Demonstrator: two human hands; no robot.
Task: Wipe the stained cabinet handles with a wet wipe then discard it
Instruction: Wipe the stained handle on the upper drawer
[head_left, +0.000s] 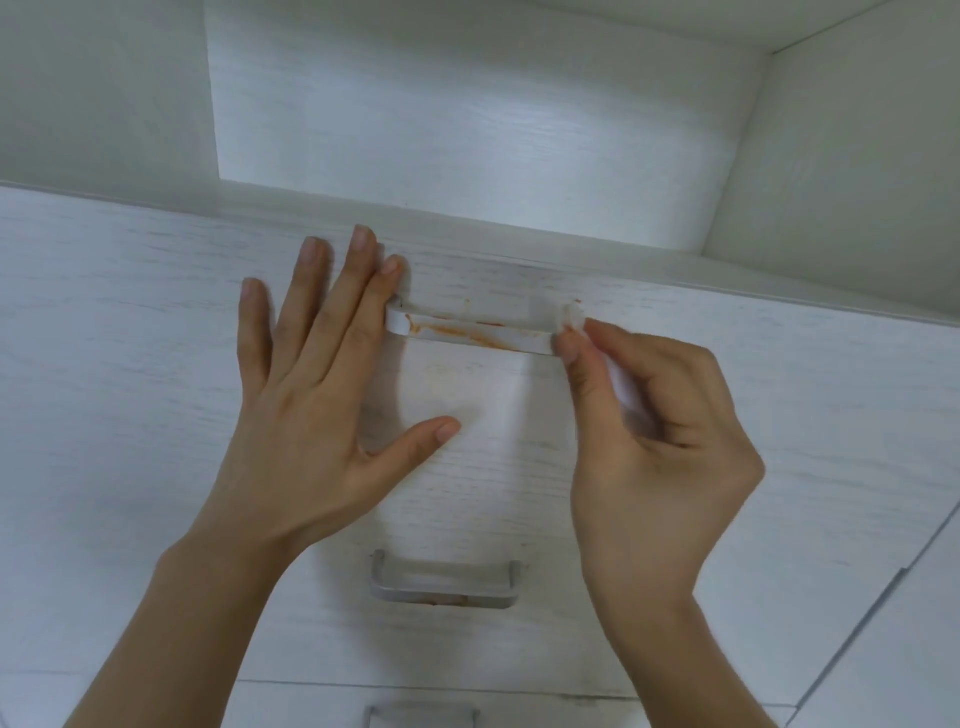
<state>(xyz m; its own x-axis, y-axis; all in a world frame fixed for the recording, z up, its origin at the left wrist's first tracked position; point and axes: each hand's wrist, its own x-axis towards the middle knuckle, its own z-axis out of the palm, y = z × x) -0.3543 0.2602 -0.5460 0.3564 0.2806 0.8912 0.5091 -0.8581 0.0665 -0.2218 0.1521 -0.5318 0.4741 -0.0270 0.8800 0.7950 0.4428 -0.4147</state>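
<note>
Two hands: left hand (311, 395) flat on woodgrain drawer (130, 364), right hand (660, 431) pinching wipe (574, 317) on stained bar handle (472, 332)

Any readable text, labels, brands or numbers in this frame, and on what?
None. The drawer fronts, the stained top handle, the lower handle and the wet wipe pinched by the right hand carry no print. The left hand covers blank wood.

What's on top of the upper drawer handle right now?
Orange-red stain streaks run along the upper handle. The right hand pinches a wet wipe over its right end, hiding that part. The left hand lies flat, covering its left end.
</note>
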